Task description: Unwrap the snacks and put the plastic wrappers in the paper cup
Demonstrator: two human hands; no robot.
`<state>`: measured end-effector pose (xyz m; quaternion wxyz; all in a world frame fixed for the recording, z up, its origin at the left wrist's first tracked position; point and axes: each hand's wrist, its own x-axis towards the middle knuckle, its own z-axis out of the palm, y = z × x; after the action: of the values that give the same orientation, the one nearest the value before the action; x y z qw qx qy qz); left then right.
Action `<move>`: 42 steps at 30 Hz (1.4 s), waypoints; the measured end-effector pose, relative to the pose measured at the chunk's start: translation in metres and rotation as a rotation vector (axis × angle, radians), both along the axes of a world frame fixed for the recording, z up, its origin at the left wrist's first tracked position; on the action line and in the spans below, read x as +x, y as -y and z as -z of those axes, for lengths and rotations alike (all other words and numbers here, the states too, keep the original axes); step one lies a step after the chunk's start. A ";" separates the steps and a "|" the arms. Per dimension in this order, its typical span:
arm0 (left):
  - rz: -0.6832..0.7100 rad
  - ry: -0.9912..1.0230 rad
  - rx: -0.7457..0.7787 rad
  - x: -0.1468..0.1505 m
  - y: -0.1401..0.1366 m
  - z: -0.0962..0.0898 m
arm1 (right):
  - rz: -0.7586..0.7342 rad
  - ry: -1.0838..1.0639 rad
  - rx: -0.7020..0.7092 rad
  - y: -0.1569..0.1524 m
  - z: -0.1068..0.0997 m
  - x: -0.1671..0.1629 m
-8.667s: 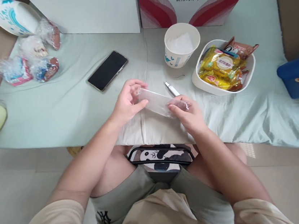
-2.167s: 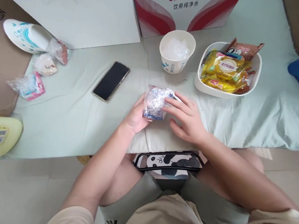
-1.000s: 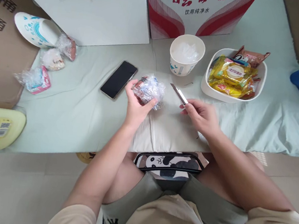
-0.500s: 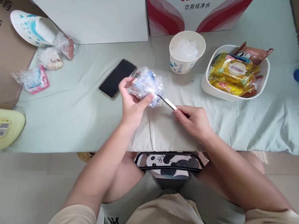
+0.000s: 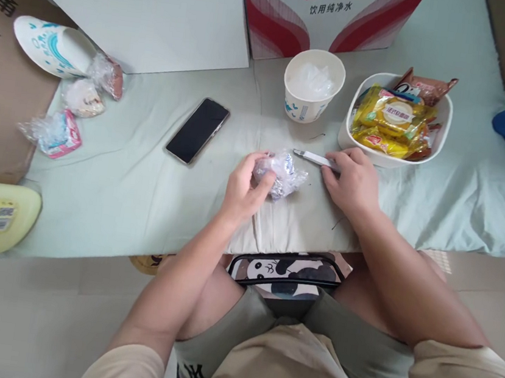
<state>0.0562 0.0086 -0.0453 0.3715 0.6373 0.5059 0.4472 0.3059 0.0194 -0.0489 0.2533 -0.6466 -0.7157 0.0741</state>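
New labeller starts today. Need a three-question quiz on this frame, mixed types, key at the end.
1. Multiple choice. The left hand holds:
a) the phone
b) a plastic-wrapped packet
c) a yellow snack pack

2. True or false: the upright paper cup has crumpled plastic in it.

3. Fill in the blank: the right hand touches a slim white ____.

Key: 1 b; 2 true; 3 cutter.

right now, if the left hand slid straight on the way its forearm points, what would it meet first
Probably the cutter at the right hand, met by the wrapped packet the left hand holds; the upright paper cup stands beyond. Depth is unclear.
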 end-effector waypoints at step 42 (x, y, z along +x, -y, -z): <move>-0.012 -0.280 0.301 -0.046 0.003 -0.034 | -0.339 -0.227 -0.006 0.038 -0.050 -0.009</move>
<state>0.0104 0.0060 -0.0108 0.1954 0.7385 0.4837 0.4271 0.2971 -0.0188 0.0007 0.3142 -0.5052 -0.7809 0.1904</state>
